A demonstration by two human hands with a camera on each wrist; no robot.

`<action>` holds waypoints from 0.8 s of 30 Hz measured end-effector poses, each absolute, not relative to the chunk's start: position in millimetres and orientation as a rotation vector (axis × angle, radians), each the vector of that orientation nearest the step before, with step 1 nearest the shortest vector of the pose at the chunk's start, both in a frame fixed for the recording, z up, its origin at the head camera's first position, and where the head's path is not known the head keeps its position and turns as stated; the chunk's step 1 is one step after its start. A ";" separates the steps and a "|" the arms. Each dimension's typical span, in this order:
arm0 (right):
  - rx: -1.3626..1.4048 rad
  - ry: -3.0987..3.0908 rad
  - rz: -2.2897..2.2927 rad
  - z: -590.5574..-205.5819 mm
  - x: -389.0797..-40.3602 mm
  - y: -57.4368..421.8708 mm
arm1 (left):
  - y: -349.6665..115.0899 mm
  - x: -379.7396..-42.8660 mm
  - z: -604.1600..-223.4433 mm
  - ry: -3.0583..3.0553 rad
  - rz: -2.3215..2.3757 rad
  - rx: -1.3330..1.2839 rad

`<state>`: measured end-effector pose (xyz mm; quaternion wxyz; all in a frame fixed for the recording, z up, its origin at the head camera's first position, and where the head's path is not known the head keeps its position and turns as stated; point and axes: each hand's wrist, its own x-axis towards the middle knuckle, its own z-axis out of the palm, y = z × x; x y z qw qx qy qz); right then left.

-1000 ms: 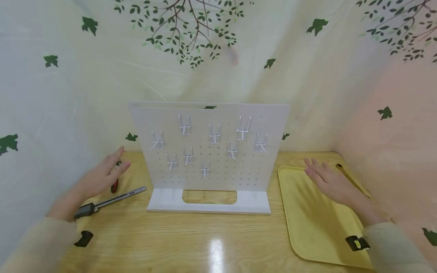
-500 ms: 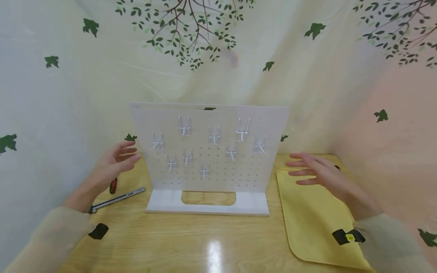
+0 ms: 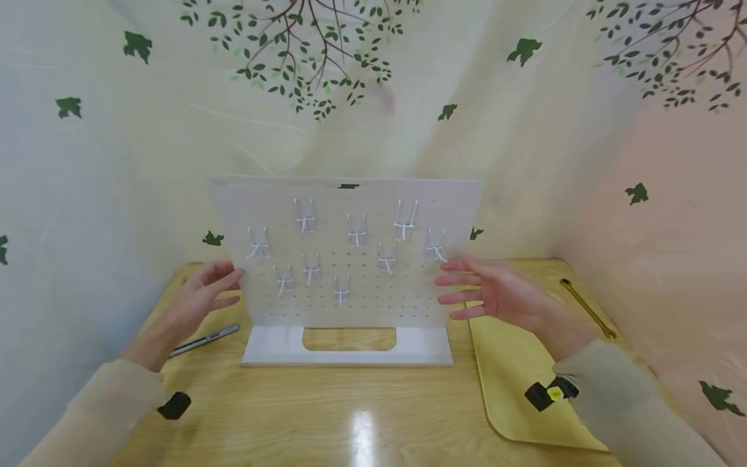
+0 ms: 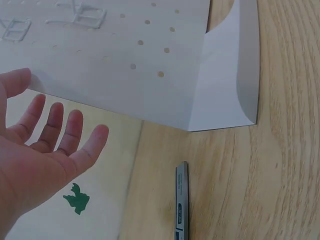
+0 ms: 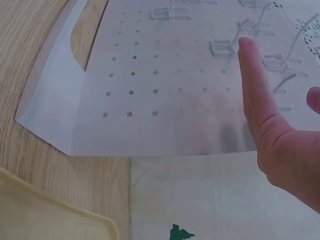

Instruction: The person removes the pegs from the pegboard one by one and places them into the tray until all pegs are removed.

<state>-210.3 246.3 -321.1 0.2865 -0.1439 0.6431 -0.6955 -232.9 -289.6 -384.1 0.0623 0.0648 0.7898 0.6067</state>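
Note:
A white pegboard [image 3: 362,305] on a flat base stands upright on the wooden table, with several white wire hooks [image 3: 341,292] on its face. My left hand [image 3: 201,301] is at the board's left edge, fingers loosely bent and nothing held. In the left wrist view its thumb overlaps the edge; contact I cannot tell. By the right edge, my right hand [image 3: 504,295] has its fingers stretched toward the board, holding nothing. The right wrist view shows those fingers in front of the board's face; whether they touch it is unclear.
A yellow tray [image 3: 519,395] lies on the right, partly under the right forearm. Beyond it is a brass-coloured wrench [image 3: 588,308]. At left, a grey metal bar-shaped tool [image 3: 207,339] lies partly behind the left arm. Patterned cloth walls [image 3: 327,149] enclose the table.
Both hands have moved inward to the pegboard's side edges, the right from over the tray. The red-handled tool at left is now hidden by the left hand. The view has shifted slightly.

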 end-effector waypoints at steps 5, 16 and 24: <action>-0.328 1.638 -1.886 -319.0 -214.1 231.0 | -287.3 -232.8 -387.0 2.348 1.845 0.218; -0.238 1.572 -2.049 -315.9 -221.6 209.7 | -284.7 -235.4 -389.3 2.393 1.787 0.240; -0.123 1.617 -2.109 -314.5 -227.2 205.9 | -284.9 -238.7 -384.4 2.423 1.739 0.197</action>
